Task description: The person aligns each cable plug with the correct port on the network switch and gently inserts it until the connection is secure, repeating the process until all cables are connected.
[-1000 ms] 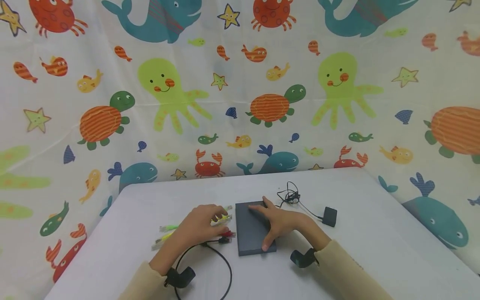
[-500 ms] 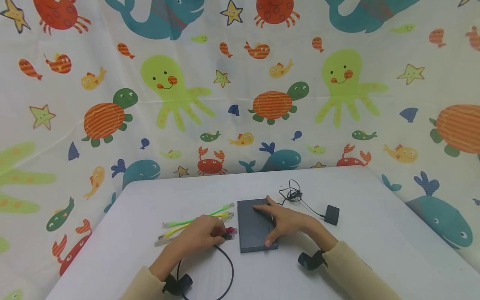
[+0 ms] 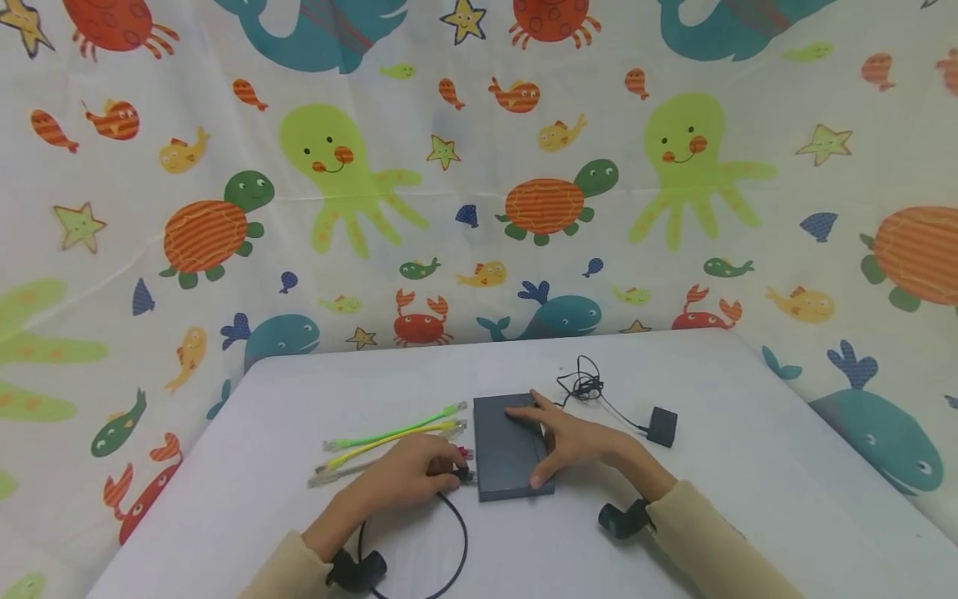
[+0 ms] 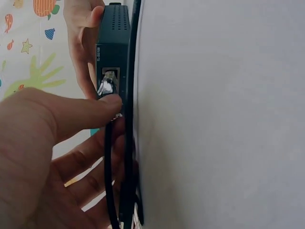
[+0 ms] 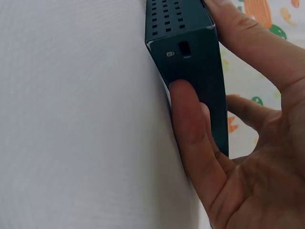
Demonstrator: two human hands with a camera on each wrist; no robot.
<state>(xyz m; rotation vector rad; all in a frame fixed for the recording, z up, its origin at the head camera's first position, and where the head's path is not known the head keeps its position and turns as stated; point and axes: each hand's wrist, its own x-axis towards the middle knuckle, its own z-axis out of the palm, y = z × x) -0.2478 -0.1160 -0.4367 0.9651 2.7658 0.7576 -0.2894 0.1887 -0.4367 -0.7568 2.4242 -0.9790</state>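
A dark network switch point(image 3: 509, 449) lies flat on the white table in the head view. My left hand point(image 3: 415, 474) pinches the clear plug point(image 4: 108, 85) of a black network cable point(image 4: 108, 167) between thumb and fingers. That plug's tip is right at a port in the end face of the switch, as the left wrist view shows. My right hand point(image 3: 572, 441) grips the switch from its right side. In the right wrist view, a finger presses the side face below a small slot point(image 5: 185, 49), and other fingers lie over the top.
Green point(image 3: 389, 437), yellow point(image 3: 374, 443) and pale network cables lie left of the switch, with a red plug point(image 3: 466, 453) partly behind my left hand. A black adapter point(image 3: 662, 427) with a tangled cord point(image 3: 584, 385) lies at the right. The black cable loops toward the front.
My left hand has taken hold of the black cable's plug and brought it rightward to the switch. My right hand has kept its grip on the switch.
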